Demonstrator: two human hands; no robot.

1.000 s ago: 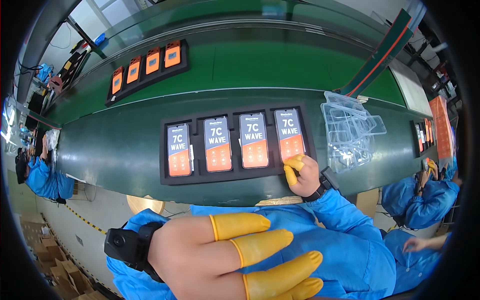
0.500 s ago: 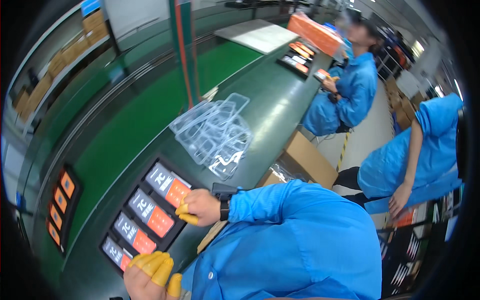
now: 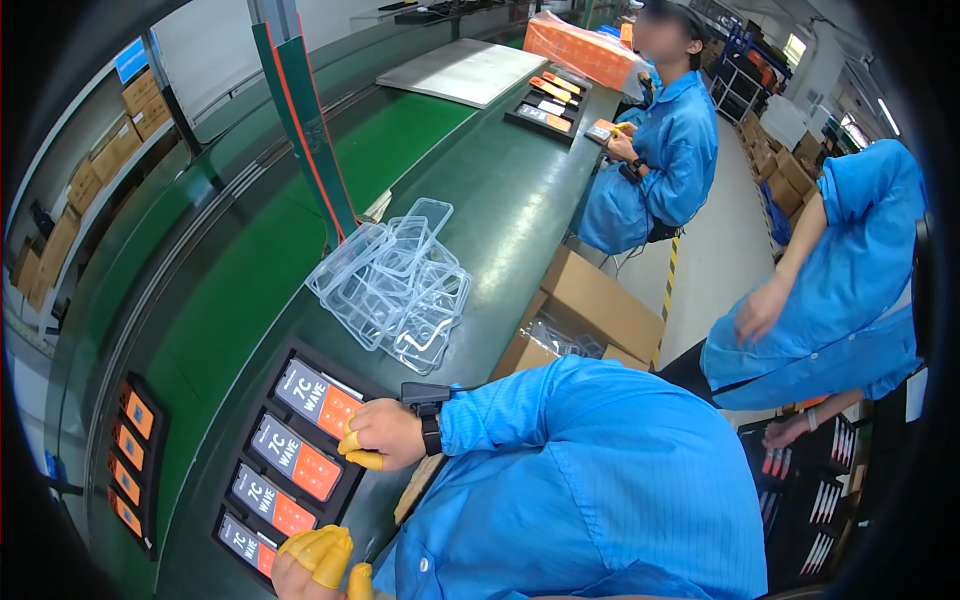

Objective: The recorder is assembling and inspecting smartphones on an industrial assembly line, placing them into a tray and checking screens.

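A black tray (image 3: 345, 487) lies in front of me on the green bench, holding a row of several grey-and-orange boxes (image 3: 295, 455). My right hand (image 3: 388, 436), in yellow finger cots, is closed at the tray's near edge beside the far-end box; thumb and fingers pinch the rim there. At the opposite end, my left hand (image 3: 312, 562) has its fingers bent together over the corner of the closest box, also in yellow cots. Its fingertips are partly hidden, so what they grip does not show. A dark device sits on my right wrist.
Clear plastic trays (image 3: 395, 285) are piled beyond the black tray. A second black tray with orange boxes (image 3: 128, 455) rests on the green conveyor at left. A green post (image 3: 305, 130) stands beside the belt. An open carton (image 3: 595, 305) is at right; co-workers in blue sit and stand nearby.
The whole view has shifted, and the black tray appears slightly lower. Both hands keep their places at it. The person at right has moved an arm, and another hand shows over the boxes behind.
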